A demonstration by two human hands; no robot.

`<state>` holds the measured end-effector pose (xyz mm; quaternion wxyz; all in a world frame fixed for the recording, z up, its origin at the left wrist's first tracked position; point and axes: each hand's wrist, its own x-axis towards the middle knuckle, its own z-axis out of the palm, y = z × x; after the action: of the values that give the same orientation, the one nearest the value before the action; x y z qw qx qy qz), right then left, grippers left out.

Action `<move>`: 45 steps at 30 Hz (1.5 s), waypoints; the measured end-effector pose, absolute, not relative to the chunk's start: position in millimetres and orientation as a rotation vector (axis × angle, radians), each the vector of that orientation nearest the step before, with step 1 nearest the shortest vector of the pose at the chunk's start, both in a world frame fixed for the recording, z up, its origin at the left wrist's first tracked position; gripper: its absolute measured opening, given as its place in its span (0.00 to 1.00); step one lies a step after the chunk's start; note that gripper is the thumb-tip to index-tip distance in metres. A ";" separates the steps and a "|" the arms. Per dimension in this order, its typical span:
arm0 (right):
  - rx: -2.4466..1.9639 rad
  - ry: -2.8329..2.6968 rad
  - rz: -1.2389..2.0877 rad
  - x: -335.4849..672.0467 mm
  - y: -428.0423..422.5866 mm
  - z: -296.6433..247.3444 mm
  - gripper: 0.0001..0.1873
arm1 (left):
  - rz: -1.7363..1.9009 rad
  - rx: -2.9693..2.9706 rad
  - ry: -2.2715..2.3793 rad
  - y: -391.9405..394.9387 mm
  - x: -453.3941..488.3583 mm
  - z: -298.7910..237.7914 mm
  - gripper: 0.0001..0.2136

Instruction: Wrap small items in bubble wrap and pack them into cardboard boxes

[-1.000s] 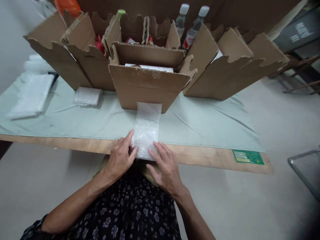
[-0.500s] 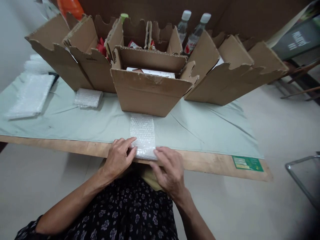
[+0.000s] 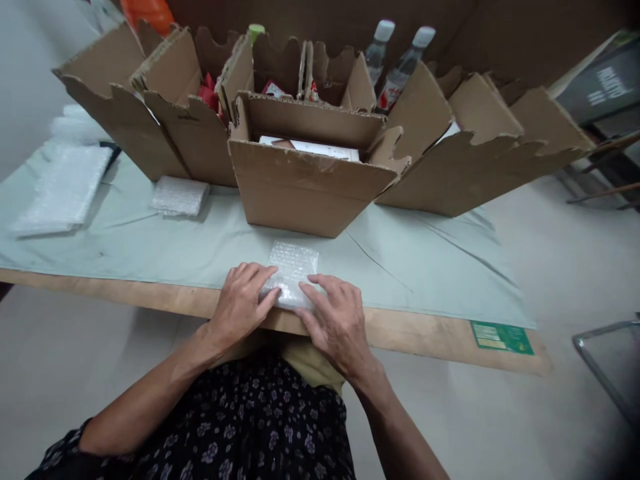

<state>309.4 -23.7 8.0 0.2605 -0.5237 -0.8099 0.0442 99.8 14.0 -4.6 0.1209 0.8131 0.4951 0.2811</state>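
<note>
A piece of bubble wrap (image 3: 294, 262) lies at the front edge of the table, its near part folded into a thicker packet. My left hand (image 3: 241, 298) grips its left side, thumb and fingers pressing on the near corner. From the right, my right hand (image 3: 340, 315) holds the near right corner, with the thumb low by the edge and the fingers over the top. Whether anything is inside the wrap cannot be made out. Just beyond the wrap stands a cardboard box (image 3: 310, 193) with white flat items (image 3: 325, 151) in it.
More cardboard bins (image 3: 195, 140) stand behind, to left and right. A small bubble-wrapped packet (image 3: 180, 196) and a stack of bubble wrap sheets (image 3: 67, 187) lie on the left of the green cloth (image 3: 430, 267). Two bottles (image 3: 400, 70) stand at the back. A green card (image 3: 501, 337) lies front right.
The bubble wrap strip is shorter now, its far end drawn nearer and away from the box. My right hand has come in from the right and taken hold of the wrap.
</note>
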 end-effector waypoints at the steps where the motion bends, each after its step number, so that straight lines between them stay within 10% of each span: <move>1: -1.388 -2.253 0.130 309.7 -23.1 6.8 0.17 | 0.835 2.378 1.462 16.6 100.4 -4.9 0.12; 15: -1.524 -2.263 0.061 313.8 -13.1 0.6 0.23 | 0.781 2.350 1.479 40.8 105.2 -2.2 0.14; 25: -1.366 -1.792 0.682 314.2 -17.8 -1.8 0.10 | 0.933 1.211 1.201 5.7 108.4 -0.7 0.34; 33: -1.385 -1.366 1.045 323.6 -35.5 12.5 0.28 | 1.015 1.137 1.174 7.3 131.1 21.7 0.27; 45: -1.513 -1.758 -0.085 401.0 82.3 178.1 0.17 | 1.429 2.686 1.332 142.8 86.4 109.5 0.19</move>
<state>401.0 82.3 178.1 0.3989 -0.5979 -0.6944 -0.0337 86.4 142.8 109.5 -0.0897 0.8054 0.3996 0.4284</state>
